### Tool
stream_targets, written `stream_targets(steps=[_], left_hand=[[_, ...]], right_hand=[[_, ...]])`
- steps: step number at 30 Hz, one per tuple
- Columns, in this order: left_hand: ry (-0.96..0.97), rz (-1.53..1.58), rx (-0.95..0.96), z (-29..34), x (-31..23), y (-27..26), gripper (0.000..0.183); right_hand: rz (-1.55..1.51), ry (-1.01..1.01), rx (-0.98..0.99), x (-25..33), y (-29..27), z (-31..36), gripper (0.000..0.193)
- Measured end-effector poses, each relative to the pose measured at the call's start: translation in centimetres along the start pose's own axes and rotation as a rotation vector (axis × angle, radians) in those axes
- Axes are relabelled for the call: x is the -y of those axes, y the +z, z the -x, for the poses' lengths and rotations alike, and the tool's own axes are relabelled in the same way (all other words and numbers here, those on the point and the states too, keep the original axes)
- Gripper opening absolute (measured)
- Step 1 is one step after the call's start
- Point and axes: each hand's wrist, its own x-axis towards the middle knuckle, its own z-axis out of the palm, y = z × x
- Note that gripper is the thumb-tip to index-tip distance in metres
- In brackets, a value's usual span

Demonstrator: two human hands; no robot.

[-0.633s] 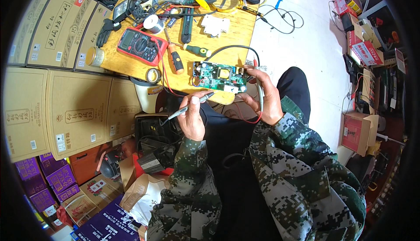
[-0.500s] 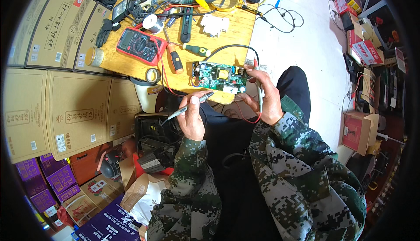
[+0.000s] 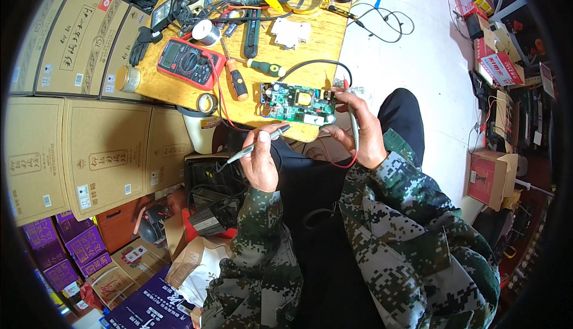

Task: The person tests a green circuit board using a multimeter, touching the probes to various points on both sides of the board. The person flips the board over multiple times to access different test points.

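Observation:
A green circuit board (image 3: 286, 113) with a yellow-topped transformer and several white parts is over the near edge of the wooden table. My right hand (image 3: 369, 132) is closed on its right end, and a grey test probe (image 3: 356, 127) lies along the fingers of that hand. Pinched in my left hand (image 3: 261, 160) is a second grey test probe (image 3: 243, 152); its dark end points up toward the board's lower edge, apart from it. Red and black leads run about the board. A red multimeter (image 3: 190, 61) lies on the table to the left.
The wooden table (image 3: 164, 93) carries an orange-handled screwdriver (image 3: 238, 83), a green-handled screwdriver (image 3: 267, 68), a solder spool (image 3: 206, 32), a tape roll (image 3: 207, 103) and a tool pile at its far end. Cardboard boxes (image 3: 107, 156) are stacked left; a black cable (image 3: 394, 24) trails over the floor.
The board has tilted very slightly in my right hand. Both hands keep their grips and have hardly moved.

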Motion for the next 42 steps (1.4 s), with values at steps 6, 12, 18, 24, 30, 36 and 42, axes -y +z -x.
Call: stream_targets(steps=[6,12,18,24,30,36,42], left_hand=[[-0.007,-0.008,-0.009,0.06,0.05,-0.08,0.035],[-0.005,-0.026,-0.004,0.12,0.03,-0.16,0.035],[-0.009,-0.02,0.0,0.25,-0.3,0.12,0.034],[-0.016,-0.014,0.013,0.22,-0.42,0.17,0.035],[-0.013,-0.032,0.017,0.26,-0.36,0.1,0.035],[-0.02,-0.042,0.02,0.18,-0.44,0.12,0.035],[-0.011,-0.029,0.015,0.21,-0.34,0.14,0.033]], right_hand=[[-0.026,0.021,0.012,-0.23,0.03,0.15,0.073],[-0.042,0.014,0.004,-0.63,0.17,0.21,0.072],[-0.054,0.033,0.01,-0.43,0.2,0.28,0.071],[-0.033,0.032,0.025,-0.22,0.07,0.17,0.07],[-0.038,0.034,0.027,-0.39,0.15,0.28,0.071],[-0.042,0.058,0.071,-0.64,0.0,0.41,0.075],[-0.162,0.063,0.053,-0.71,0.15,0.36,0.083]])
